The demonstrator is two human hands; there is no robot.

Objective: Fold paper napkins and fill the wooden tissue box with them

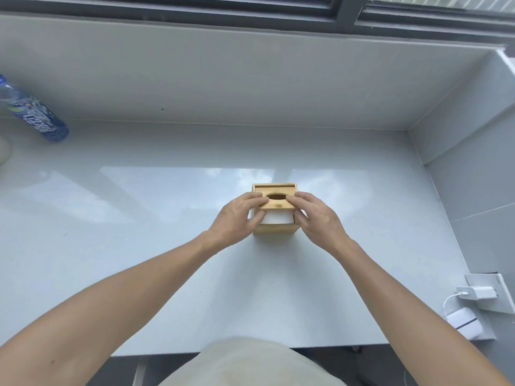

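A home – pale stone windowsill counter (139,246) under a window (278,9), wall charger (478,293) plugged in

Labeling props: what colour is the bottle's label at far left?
Blue with white lettering, on the clear bottle lying on the counter; the head view, the only one, shows it.

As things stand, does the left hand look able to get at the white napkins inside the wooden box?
Probably yes. The sliding lid covers only the far part of the wooden box, so the napkins show at the near end, beside the left hand.
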